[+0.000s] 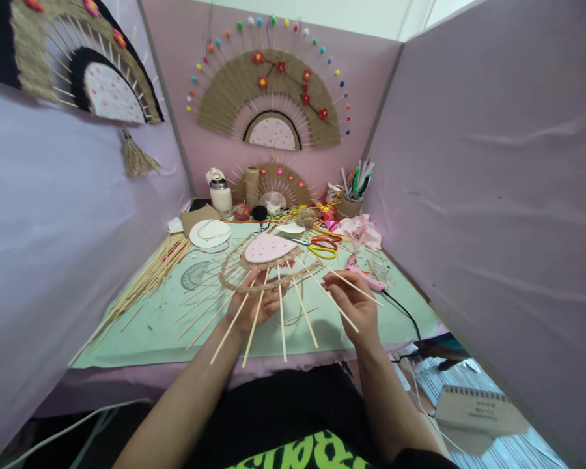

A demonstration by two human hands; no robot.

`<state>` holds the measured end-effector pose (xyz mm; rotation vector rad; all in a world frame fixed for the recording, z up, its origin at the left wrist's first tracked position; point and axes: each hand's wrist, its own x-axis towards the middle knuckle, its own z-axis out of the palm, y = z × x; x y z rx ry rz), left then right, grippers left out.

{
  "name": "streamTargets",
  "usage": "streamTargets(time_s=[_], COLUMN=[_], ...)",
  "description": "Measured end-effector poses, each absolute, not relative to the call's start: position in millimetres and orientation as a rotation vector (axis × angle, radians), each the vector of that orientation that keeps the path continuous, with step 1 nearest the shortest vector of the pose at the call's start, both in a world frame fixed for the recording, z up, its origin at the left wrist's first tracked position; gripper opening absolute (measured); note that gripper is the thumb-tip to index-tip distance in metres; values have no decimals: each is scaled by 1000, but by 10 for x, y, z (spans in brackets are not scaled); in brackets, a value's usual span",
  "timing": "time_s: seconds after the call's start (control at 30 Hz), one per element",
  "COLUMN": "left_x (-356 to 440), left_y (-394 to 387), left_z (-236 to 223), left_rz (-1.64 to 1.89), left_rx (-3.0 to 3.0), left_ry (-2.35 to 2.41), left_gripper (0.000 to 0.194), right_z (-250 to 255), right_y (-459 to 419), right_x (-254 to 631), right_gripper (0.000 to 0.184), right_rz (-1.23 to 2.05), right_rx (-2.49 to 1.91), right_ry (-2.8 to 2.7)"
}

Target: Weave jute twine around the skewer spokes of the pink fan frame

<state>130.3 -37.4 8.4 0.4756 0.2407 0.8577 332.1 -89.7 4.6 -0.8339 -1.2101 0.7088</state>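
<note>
A half-made fan of thin wooden sticks (pixel 282 319) is held up above the table. Its half-round centre (pixel 268 247) is white-pink with red spots, edged in brown twine. A band of twine (pixel 227 280) runs in an arc across the spread sticks. My left hand (pixel 256 303) supports the fan from underneath, with its fingers partly behind the sticks. At the fan's right side, my right hand (pixel 355 303) is closed, thumb and fingers together by the outermost sticks. What lies in its fingertips is too small to tell.
Red-and-yellow scissors (pixel 325 246) lie behind the fan. A pink glue gun (pixel 366 277) with a black cord rests at right. Loose sticks (pixel 141 280) are piled left, near a white disc (pixel 209 233) and a protractor (pixel 195 276). Finished fans (pixel 224 98) hang on the partitions.
</note>
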Motion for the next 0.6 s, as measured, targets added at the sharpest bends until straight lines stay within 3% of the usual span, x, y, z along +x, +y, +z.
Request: streamTargets(time_s=[0.37,0.6], left_x=[1339,1345], left_y=[-405,-370], left_z=[61,54], left_rz=[820,817], left_rx=[577,614], left_ry=[248,294], left_gripper=[28,37], right_z=[112,22], right_y=[-794,-757], right_x=[3151,3313], right_gripper=[8,23], right_rz=[320,459], right_rx=[-840,-902], right_ry=[-1136,-1189])
